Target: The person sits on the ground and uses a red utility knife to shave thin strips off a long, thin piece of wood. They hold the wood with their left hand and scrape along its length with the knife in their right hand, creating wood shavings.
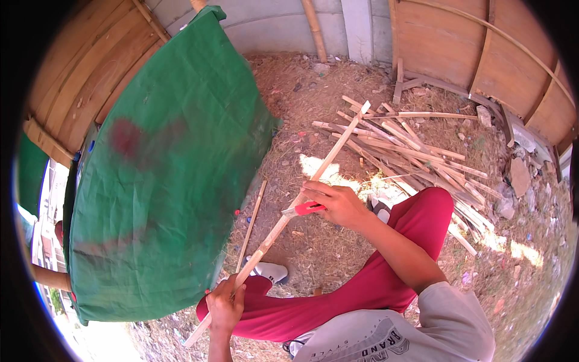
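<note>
A long, pale bamboo strip (271,238) runs slantwise in front of me, from beside my left knee up toward the pile at the far right. My left hand (225,306) is closed around its near part, with a short end sticking out below. In my right hand (341,205) is a red-handled utility knife (309,208), gripped with its blade lying against the strip about midway. The fingers of that hand also reach over the strip just above the knife. How the blade's edge meets the bamboo is too small to tell.
Many loose bamboo strips (422,158) lie heaped at the right. A green tarp (169,187) hangs on my left. One thin strip (252,223) rests on the ground by my shoe (270,271). Wooden panels (449,39) and broken stones (520,177) border the right side.
</note>
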`<state>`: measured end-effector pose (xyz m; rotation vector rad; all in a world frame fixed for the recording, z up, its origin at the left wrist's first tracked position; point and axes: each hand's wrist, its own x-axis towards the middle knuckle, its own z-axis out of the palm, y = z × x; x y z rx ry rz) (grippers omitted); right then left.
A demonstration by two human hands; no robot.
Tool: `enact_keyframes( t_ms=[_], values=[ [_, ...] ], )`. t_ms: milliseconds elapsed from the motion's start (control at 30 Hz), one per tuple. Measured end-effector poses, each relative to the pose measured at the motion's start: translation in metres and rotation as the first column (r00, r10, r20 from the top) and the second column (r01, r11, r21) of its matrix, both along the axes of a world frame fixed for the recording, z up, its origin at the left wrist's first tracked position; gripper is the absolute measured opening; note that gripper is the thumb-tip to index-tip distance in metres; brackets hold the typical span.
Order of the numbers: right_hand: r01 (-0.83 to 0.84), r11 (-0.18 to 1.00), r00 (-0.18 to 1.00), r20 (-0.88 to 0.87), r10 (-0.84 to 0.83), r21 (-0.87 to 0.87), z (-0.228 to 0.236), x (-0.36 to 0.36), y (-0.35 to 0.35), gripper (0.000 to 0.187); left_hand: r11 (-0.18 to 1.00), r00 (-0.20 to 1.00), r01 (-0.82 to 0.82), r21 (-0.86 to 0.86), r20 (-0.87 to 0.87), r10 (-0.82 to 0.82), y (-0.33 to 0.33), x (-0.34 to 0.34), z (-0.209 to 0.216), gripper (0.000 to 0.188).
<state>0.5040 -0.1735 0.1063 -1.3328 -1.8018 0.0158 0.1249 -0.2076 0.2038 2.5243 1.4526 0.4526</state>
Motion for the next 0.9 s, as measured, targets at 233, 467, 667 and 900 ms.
enact_keyframes(
  t_ms=[233, 467, 667, 900],
  values=[
    [-0.052, 0.995, 0.989, 0.145, 0.039, 0.086, -0.026, -0.009, 0.010, 0.049, 0.995, 0.986, 0.088, 0.047, -0.144, -0.080, 0.023, 0.002, 0.045, 0.030],
    [-0.100, 0.995, 0.978, 0.183, 0.098, 0.000, -0.035, -0.014, 0.013, 0.045, 0.983, 0.961, 0.178, 0.048, -0.224, -0.163, 0.044, 0.001, 0.069, 0.031],
    [-0.069, 0.997, 0.997, 0.026, 0.068, 0.017, -0.039, -0.014, 0.012, 0.050, 0.903, 0.833, 0.363, 0.227, -0.514, -0.206, 0.069, 0.034, 0.114, 0.039],
    [0.226, 0.969, 0.763, -0.599, -0.241, -0.101, -0.006, 0.003, 0.030, 0.030, 0.605, 0.934, 0.332, 0.723, -0.344, -0.101, 0.052, 0.083, 0.116, 0.054]
  ],
)
